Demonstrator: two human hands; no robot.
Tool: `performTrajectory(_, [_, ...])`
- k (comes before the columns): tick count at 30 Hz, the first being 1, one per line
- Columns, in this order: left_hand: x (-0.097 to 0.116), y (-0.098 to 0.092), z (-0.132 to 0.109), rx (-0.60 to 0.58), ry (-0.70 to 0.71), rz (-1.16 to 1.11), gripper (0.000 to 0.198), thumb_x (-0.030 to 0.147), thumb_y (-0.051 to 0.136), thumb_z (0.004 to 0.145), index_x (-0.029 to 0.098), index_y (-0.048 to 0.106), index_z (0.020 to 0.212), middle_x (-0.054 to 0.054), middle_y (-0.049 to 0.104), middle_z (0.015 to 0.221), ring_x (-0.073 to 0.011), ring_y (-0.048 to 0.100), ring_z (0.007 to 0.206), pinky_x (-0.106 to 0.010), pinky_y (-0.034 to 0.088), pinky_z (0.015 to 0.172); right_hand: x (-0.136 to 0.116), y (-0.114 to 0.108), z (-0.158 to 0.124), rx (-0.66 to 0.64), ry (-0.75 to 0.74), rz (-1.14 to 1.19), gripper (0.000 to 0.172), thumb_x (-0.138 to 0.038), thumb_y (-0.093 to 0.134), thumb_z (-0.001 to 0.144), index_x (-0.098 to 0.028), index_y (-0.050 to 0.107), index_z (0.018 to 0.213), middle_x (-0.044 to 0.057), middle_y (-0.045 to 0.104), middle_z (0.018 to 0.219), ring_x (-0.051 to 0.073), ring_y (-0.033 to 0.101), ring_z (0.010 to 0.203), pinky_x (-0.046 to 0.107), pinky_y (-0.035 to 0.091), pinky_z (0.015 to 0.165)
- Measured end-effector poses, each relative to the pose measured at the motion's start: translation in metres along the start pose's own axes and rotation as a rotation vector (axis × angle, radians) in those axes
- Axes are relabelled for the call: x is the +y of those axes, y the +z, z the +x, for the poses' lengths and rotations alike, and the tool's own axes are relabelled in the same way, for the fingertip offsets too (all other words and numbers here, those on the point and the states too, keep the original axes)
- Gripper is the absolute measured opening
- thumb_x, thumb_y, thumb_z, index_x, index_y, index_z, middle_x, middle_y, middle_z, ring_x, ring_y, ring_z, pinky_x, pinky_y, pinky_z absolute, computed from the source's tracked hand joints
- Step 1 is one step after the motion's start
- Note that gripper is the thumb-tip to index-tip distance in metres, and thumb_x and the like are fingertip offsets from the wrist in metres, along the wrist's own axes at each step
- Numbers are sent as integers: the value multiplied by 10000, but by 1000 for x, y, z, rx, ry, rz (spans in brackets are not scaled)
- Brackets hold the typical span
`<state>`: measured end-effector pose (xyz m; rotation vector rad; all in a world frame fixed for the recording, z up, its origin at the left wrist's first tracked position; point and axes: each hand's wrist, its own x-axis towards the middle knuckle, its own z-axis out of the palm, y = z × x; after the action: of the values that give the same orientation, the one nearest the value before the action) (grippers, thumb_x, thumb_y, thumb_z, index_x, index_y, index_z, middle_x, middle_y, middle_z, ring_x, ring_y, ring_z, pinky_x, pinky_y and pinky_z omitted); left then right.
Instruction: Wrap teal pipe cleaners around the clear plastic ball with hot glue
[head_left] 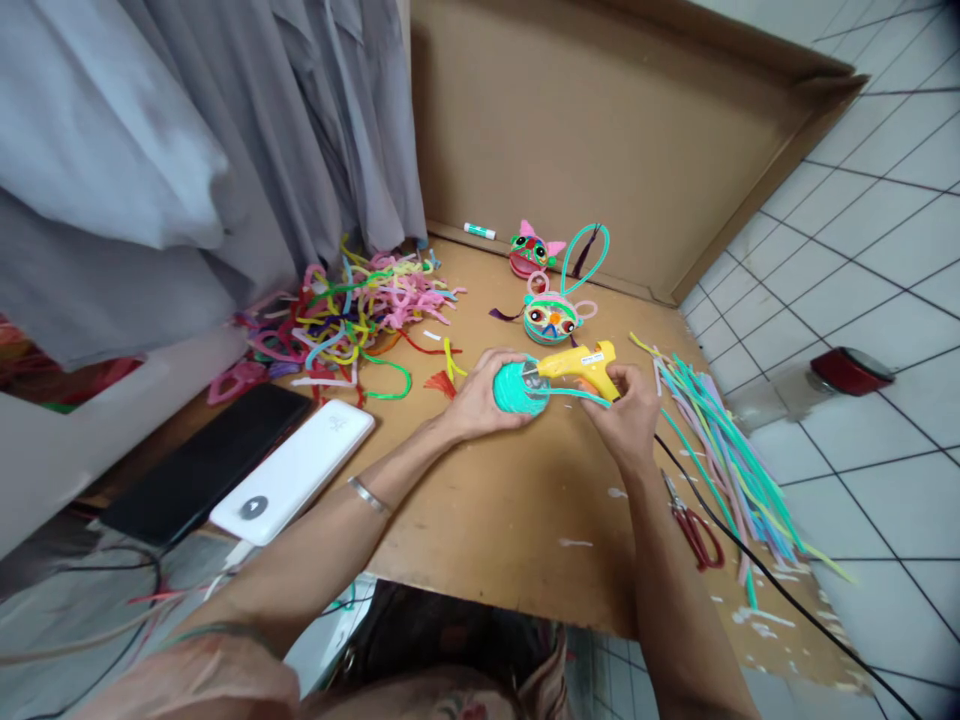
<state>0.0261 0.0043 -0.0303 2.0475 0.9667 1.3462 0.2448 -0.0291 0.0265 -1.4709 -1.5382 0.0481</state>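
Brown tabletop (510, 510) stretches between glue gun (574, 368) and near edge (510, 602).

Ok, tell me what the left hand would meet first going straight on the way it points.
Past the turquoise round piece it holds, the left hand would probably meet the yellow glue gun in the right hand first; depth is hard to judge.

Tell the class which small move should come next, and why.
Probably a little glue on the unwrapped patch of the turquoise-wrapped piece: the left hand holds it, the right hand holds the yellow glue gun with its nozzle at that patch, and a turquoise strand runs loose between them.
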Motion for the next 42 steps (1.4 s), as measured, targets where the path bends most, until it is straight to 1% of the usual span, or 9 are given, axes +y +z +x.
performTrajectory(5, [3, -1, 1, 0, -45, -18, 793, 294, 858, 556, 228, 523, 1272, -93, 540, 1335, -300, 551, 1251, -465, 455, 1086, 1, 0, 2, 29, 80, 11, 350, -465, 696, 626, -219, 572, 842, 32, 669, 781, 220, 640, 712, 340, 497, 662])
performTrajectory(9, [5, -3, 2, 23, -181, -92, 784, 309, 870, 544, 225, 538, 1249, -80, 576, 1282, -296, 584, 1201, -463, 476, 1053, 1, -2, 5, 89, 78, -30, 307, -438, 677, 626, -225, 561, 815, 19, 647, 736, 206, 620, 681, 333, 493, 655])
performTrajectory(12, [6, -4, 3, 40, -279, -176, 798, 309, 871, 540, 223, 535, 1259, -76, 591, 1276, -288, 602, 1176, -458, 486, 1038, 2, -2, 5, 67, 80, -30, 318, -454, 686, 623, -229, 551, 803, 6, 636, 714, 194, 609, 654, 321, 484, 632])
performTrajectory(15, [6, -4, 4, 58, -319, -194, 810, 301, 871, 535, 217, 536, 1267, -85, 582, 1290, -286, 601, 1175, -454, 491, 1030, 0, 0, 4, 32, 87, -33, 327, -463, 691, 611, -229, 553, 794, 1, 638, 703, 185, 601, 626, 310, 469, 600])
performTrajectory(18, [5, -4, 4, 71, -295, -161, 807, 291, 874, 527, 224, 545, 1261, -81, 583, 1282, -284, 601, 1170, -456, 495, 1023, -3, 4, 1, 2, 92, -19, 327, -470, 682, 619, -228, 556, 800, 6, 647, 705, 192, 616, 632, 317, 474, 609])
performTrajectory(22, [7, -3, 3, 57, -220, -88, 770, 288, 868, 530, 228, 558, 1232, -71, 587, 1253, -288, 593, 1173, -470, 484, 1036, -6, 7, -1, 4, 112, -6, 334, -470, 689, 615, -230, 556, 805, 20, 671, 733, 217, 650, 690, 339, 499, 652])
performTrajectory(28, [12, -3, 3, 16, -127, -9, 769, 286, 862, 537, 235, 549, 1238, -69, 575, 1248, -286, 588, 1178, -450, 490, 1031, -9, 8, -2, 12, 111, -5, 312, -454, 682, 625, -230, 543, 790, 18, 660, 720, 212, 641, 670, 342, 506, 655])
performTrajectory(32, [14, -2, 2, 17, -135, -3, 763, 287, 862, 542, 233, 548, 1236, -69, 577, 1240, -285, 590, 1177, -440, 492, 1028, -8, 9, -2, 42, 126, -15, 331, -462, 688, 611, -234, 537, 798, 10, 651, 711, 213, 636, 666, 336, 495, 641])
performTrajectory(42, [12, -1, 2, 14, -128, -22, 770, 292, 864, 547, 239, 544, 1245, -61, 571, 1250, -280, 580, 1188, -434, 481, 1037, -4, 9, -3, 27, 94, 33, 323, -473, 680, 656, -229, 544, 817, 2, 648, 720, 196, 629, 673, 318, 494, 638])
